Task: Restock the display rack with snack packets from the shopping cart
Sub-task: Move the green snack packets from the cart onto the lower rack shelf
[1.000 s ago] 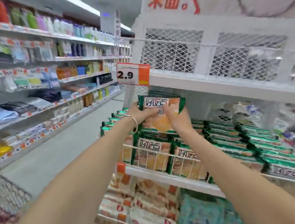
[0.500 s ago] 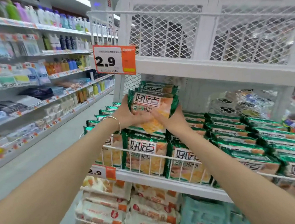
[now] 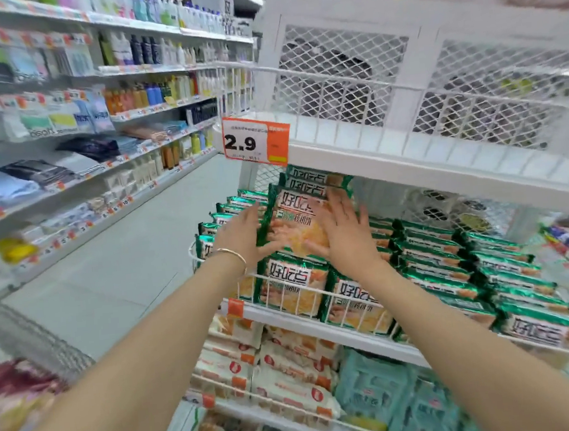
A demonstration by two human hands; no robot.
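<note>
- Pressing on the snack packet (image 3: 293, 218) from both sides is the whole story here. It stands upright on top of the front row on the display rack (image 3: 355, 338), middle shelf, dead centre of view.
- The left hand (image 3: 241, 234) sits at the packet's 9 o'clock edge and the right hand (image 3: 345, 241) at its 4 o'clock corner. The fingers (image 3: 339, 207) on both are straight and spread, so they're released and just touching the film, not gripping.
- My guess is it's getting squared up so the label faces the aisle. It looks to lean on the matching packets right behind it at 12 o'clock.
- The wire rail (image 3: 292, 280) at the packet's 6 o'clock fences the front row in, which is probably why those ones can stand face-out.
- The flat rows (image 3: 452, 259) at 3 o'clock lie stacked instead, packed tight.
- The price tag (image 3: 256, 141) hangs at 11 o'clock off the upper shelf edge.
- The grey mesh at 8 o'clock of the view looks like the shopping cart (image 3: 35, 336), but it's blurry, so I can't tell what's left in it.
</note>
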